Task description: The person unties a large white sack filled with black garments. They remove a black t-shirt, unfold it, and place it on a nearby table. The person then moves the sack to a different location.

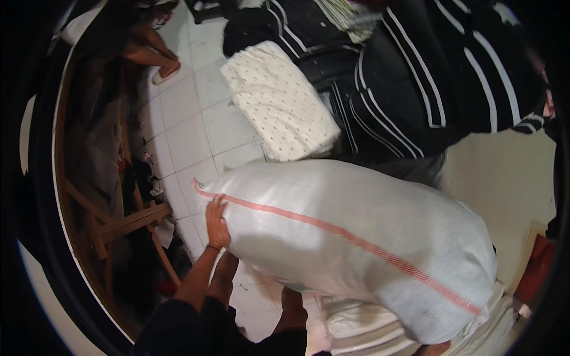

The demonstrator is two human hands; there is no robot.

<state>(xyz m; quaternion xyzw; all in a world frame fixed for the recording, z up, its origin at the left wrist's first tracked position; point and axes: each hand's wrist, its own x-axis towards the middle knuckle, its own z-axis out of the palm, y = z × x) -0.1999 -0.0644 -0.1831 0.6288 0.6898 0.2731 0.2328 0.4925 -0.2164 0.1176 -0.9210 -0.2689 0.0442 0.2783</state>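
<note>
A big stuffed white woven sack (309, 249) with a red stripe lies across the middle of the view, in front of me. My left hand (218, 222) grips its left end, fingers curled over the edge close to the pointed corner. Only a bit of my right hand (436, 349) shows at the lower edge, against the underside of the sack's right end; its fingers are hidden. Beyond the sack lies a folded cream cloth bundle (282, 101) with small dark dots. Below the sack are plastic-wrapped white bundles (362, 329).
Black fabric pieces with white stripes (392, 77) are heaped at the back right. A wooden frame (133, 222) with dark scraps stands along the left. Another person's leg and foot (166, 71) show at the far left on the white tiled floor (190, 127).
</note>
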